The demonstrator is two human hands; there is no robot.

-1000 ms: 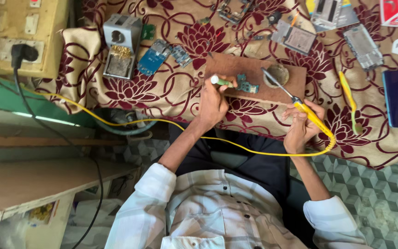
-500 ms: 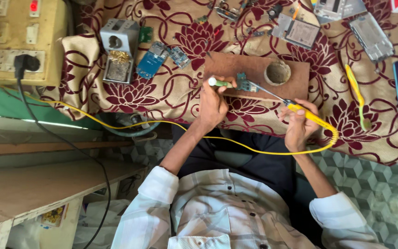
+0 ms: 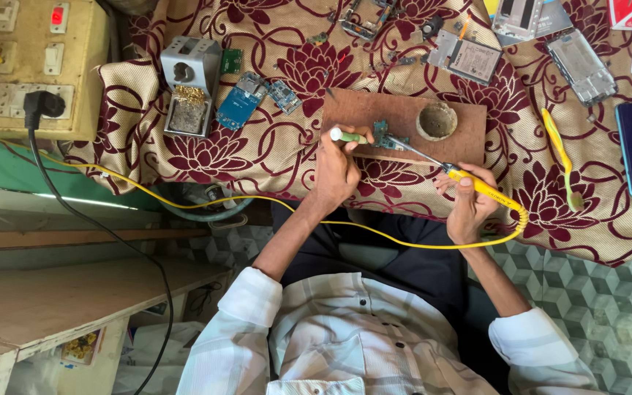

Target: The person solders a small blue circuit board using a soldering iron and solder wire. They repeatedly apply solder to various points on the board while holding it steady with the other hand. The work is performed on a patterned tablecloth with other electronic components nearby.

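My left hand [image 3: 336,170] pins the circuit board [image 3: 388,137] using tweezers [image 3: 347,135]; right-hand [image 3: 469,208] fingers clamp the soldering iron [image 3: 477,184], tip at board, centre frame.

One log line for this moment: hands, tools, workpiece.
left hand: grips green-handled tool | right hand: holds yellow soldering iron | tip: at small circuit board | base: wooden block

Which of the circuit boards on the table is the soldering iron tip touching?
The small green board on the wooden block, between the hands. The iron points at it; the two blue boards lie apart, left, beside the metal stand.
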